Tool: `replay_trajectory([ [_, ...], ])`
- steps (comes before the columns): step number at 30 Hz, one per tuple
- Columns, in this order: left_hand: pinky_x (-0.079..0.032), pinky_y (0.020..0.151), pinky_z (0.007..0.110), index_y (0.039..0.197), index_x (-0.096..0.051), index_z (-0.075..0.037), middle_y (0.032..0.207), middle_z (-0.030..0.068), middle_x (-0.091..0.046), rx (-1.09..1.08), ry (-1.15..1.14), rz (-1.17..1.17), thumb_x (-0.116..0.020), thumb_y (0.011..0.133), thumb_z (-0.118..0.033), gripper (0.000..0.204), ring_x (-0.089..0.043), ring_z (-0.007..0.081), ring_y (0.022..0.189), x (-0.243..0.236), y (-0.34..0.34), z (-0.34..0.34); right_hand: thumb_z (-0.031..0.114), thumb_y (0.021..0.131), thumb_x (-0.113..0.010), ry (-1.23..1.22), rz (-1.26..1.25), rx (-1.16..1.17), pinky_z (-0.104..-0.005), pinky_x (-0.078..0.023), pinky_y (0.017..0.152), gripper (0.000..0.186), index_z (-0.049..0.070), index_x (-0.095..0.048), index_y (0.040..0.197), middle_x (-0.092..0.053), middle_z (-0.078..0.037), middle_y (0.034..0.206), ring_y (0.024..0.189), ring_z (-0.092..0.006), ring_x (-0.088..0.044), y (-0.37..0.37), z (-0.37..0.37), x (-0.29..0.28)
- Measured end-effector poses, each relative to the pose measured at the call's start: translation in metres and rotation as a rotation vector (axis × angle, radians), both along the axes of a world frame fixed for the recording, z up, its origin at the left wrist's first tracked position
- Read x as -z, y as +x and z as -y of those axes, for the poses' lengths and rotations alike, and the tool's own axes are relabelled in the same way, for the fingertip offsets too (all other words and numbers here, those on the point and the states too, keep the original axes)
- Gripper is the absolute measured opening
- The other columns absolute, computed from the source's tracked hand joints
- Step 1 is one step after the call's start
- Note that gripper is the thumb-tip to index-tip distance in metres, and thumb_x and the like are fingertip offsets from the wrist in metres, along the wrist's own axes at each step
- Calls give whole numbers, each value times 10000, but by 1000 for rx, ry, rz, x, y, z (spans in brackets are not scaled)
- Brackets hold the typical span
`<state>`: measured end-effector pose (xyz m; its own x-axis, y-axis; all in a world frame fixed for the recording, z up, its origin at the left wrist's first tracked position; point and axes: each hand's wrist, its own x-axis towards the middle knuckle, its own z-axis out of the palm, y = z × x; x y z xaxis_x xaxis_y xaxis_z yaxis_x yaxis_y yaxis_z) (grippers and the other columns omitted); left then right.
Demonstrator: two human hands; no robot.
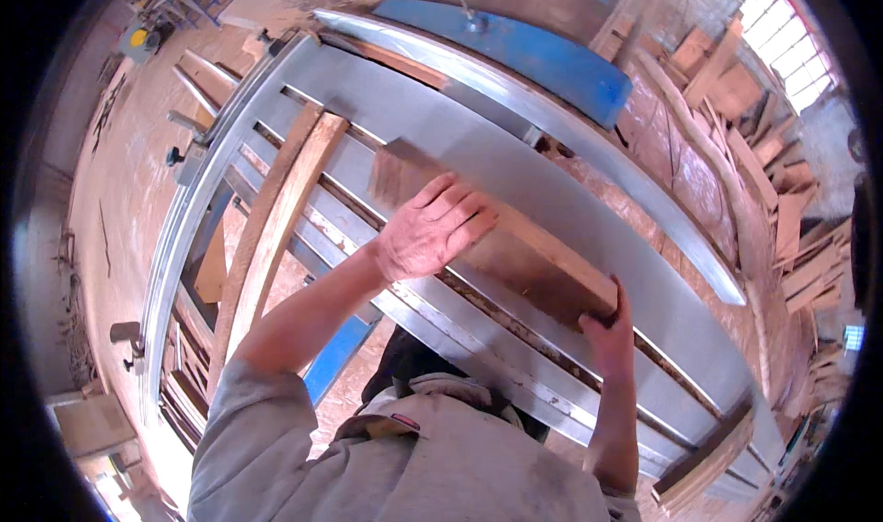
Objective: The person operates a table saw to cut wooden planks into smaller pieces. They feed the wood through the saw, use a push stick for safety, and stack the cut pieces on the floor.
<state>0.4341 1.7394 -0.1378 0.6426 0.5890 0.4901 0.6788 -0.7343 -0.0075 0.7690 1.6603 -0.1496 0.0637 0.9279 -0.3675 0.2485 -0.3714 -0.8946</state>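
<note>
A thick wooden board is held at a slant over the grey metal machine table, its outline smeared by motion. My right hand grips the board's right end, with the thumb on the near side and the fingers mostly hidden behind the edge. Across the board's left part lies my left hand, back upward, its fingers stretched out and slightly bent. Whether that palm presses on the wood is hidden. The board's far left end shows beyond my left fingers.
Long timber strips lie across the table's left side. A shorter wood piece rests at its right end. Behind runs a metal fence rail, with a blue guard beyond. Wood offcuts are piled at the far right.
</note>
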Motion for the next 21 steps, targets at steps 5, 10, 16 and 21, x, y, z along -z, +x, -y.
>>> replay_trajectory([
  [5,-440,1027,510,1158,-562,-92,1194,109,-557,-12,149,127,-716,663,-86,519,-550,314,1139,26,-21,-26,-27,682,-778,142,47,7,-384,-427,1036,784,27,-393,1363,-510,-149,1291,1209,-254,-520,-22,13,7],
  [10,-455,1012,511,1164,-555,-104,1199,116,-555,-65,173,130,-713,655,-89,533,-551,317,1146,36,-31,-39,23,684,-808,318,264,-115,-380,-457,992,788,25,-399,1358,-517,-145,1274,1173,-247,-533,-33,-2,12],
  [16,-402,1092,440,1332,-500,-101,1328,114,-516,-158,-87,-75,-604,773,-69,570,-466,304,1294,22,-43,-85,82,784,-734,103,-58,-30,-322,-486,899,587,-52,-495,1304,-617,-107,1143,1010,-191,-604,-57,-67,8],
  [21,-356,1130,421,1431,-428,-88,1448,116,-450,-499,-309,-61,-570,811,-37,637,-380,326,1383,13,-43,-124,200,936,-578,59,-3,-53,-273,-494,785,365,-25,-571,1223,-636,-74,1069,902,-133,-589,-81,-138,20],
])
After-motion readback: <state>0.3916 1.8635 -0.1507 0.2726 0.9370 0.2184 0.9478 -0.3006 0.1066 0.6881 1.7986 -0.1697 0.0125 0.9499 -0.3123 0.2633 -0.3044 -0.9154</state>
